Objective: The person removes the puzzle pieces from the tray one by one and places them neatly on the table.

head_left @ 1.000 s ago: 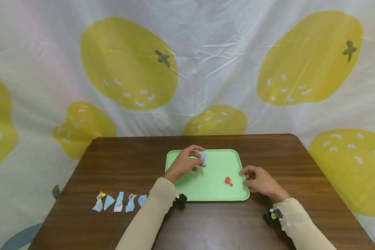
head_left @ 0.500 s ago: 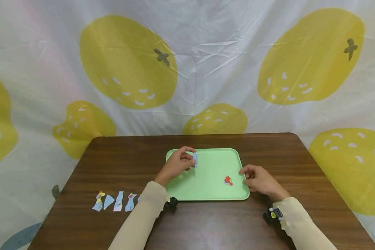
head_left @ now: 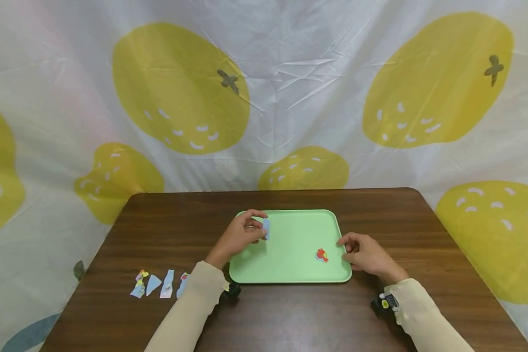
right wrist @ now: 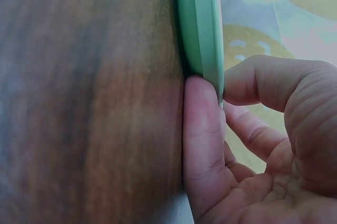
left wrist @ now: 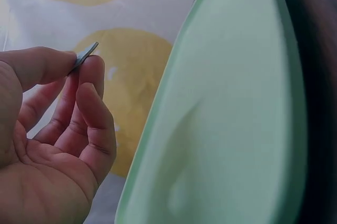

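Observation:
Over the left part of the light green tray (head_left: 290,269), my left hand (head_left: 239,234) pinches a small light blue puzzle piece (head_left: 266,229) between thumb and fingers. In the left wrist view this flat piece (left wrist: 84,56) is seen nearly edge-on, raised above the tray. My right hand (head_left: 369,256) grips the tray's right rim; in the right wrist view the thumb lies on one side of the rim (right wrist: 208,34) and a finger on the other, down by the tabletop. A red puzzle piece (head_left: 321,255) with some yellow rests on the tray near that hand.
Left of the tray, several puzzle pieces lie in a row on the brown wooden table (head_left: 290,322): a yellow-and-blue one (head_left: 139,284), a blue triangular one (head_left: 153,284), a tall pale one (head_left: 167,283). The left sleeve (head_left: 198,288) partly covers the row's right end. A lemon-print curtain (head_left: 264,98) hangs behind.
My left hand has moved left over the tray with the light blue puzzle piece, and its sleeve now covers more of the row. The right hand stays at the tray's rim.

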The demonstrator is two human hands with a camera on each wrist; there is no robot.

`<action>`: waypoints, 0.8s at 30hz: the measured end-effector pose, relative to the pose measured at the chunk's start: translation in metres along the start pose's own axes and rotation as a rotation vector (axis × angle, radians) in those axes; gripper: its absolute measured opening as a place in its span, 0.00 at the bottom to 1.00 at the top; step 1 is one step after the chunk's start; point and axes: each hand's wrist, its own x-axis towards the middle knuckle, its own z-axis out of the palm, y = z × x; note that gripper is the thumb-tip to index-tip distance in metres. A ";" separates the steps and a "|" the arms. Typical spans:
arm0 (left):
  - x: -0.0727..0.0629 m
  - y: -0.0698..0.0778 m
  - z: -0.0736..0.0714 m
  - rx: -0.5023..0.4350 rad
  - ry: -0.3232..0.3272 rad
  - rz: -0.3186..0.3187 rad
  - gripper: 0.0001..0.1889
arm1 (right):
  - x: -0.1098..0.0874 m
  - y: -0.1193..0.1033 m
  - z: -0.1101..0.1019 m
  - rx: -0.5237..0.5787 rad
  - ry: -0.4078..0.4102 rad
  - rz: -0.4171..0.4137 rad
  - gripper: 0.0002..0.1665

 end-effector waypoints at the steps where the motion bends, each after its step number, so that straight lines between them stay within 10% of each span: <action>1: -0.003 0.000 -0.002 -0.002 0.004 0.001 0.22 | 0.000 0.000 0.000 -0.002 0.000 0.001 0.20; 24: -0.060 -0.011 -0.058 0.106 0.106 0.051 0.21 | 0.000 -0.002 0.003 -0.034 0.002 -0.014 0.19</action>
